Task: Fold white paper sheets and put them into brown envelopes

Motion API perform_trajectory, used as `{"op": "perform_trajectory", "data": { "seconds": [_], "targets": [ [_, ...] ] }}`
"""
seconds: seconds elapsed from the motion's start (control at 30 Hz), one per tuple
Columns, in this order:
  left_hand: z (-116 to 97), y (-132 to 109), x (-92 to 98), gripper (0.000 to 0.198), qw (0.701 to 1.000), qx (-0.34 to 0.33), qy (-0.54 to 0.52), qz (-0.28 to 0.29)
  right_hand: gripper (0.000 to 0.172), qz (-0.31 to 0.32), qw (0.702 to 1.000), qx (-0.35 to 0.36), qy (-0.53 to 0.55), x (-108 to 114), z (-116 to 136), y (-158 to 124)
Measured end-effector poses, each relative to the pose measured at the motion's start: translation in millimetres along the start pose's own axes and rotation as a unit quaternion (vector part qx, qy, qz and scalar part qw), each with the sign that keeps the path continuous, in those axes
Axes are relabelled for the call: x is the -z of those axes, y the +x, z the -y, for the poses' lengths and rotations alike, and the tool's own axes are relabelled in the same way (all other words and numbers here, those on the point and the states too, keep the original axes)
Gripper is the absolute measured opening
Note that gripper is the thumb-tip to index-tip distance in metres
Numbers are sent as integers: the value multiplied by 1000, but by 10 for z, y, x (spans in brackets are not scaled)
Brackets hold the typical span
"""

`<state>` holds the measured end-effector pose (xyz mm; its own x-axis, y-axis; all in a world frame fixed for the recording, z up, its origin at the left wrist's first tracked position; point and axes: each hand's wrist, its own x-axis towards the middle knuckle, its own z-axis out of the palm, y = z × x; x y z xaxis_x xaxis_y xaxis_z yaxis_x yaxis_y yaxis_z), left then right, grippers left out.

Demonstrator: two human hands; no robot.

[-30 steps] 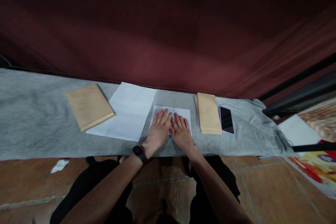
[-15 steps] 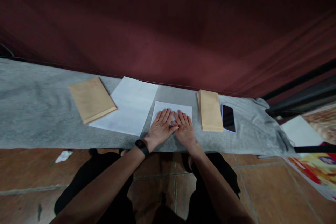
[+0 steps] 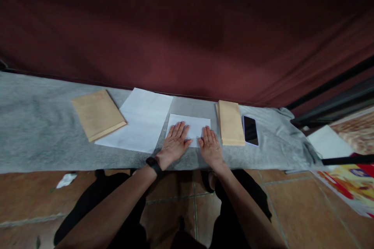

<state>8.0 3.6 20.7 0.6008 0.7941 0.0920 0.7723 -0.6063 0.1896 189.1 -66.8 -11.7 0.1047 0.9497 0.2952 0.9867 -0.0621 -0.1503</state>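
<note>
A small folded white paper [image 3: 191, 123] lies on a grey cloth-covered table [image 3: 37, 124]. My left hand [image 3: 174, 144], with a black band on its wrist, lies flat on the paper's left part, fingers stretched out. My right hand [image 3: 210, 147] lies flat on the paper's right near corner, fingers together and straight. Neither hand holds anything.
A larger white sheet [image 3: 140, 120] lies left of the folded paper, partly under a tan envelope [image 3: 97, 113]. A stack of tan envelopes [image 3: 230, 127] and a dark phone [image 3: 250, 130] lie to the right. A dark red curtain hangs behind. Tiled floor lies below the table edge.
My hands, side by side at the paper's middle, have slid apart toward its left and right sides, staying flat on it.
</note>
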Motion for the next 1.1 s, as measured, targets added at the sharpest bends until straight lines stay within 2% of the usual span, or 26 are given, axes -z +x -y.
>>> {"op": "perform_trajectory", "data": {
  "seconds": [0.17, 0.3, 0.47, 0.63, 0.77, 0.87, 1.1],
  "targets": [
    [19, 11, -27, 61, 1000, 0, 10, -6, 53, 4, 1000, -23, 12, 87, -36, -86],
    [11, 19, -40, 59, 1000, -4, 14, -16, 53, 25, 997, -15, 67, 188, 2, 40],
    [43, 38, -48, 57, 1000, -18, 12, -22, 52, 52, 988, 57, 136, 172, 303, 383],
    [110, 53, -144, 58, 998, -42, 32, -30, 47, 44, 987, 122, 98, 37, 538, 601],
    [118, 72, -276, 59, 997, -28, 28, -68, 47, 28, 995, 85, 52, -45, 441, 634],
    [108, 107, -314, 58, 996, 13, 18, -92, 49, 26, 998, 58, 30, -66, 282, 630],
    [103, 260, -148, 65, 991, 96, 39, -87, 55, 15, 1000, 25, 3, -90, 60, 590]
  ]
}}
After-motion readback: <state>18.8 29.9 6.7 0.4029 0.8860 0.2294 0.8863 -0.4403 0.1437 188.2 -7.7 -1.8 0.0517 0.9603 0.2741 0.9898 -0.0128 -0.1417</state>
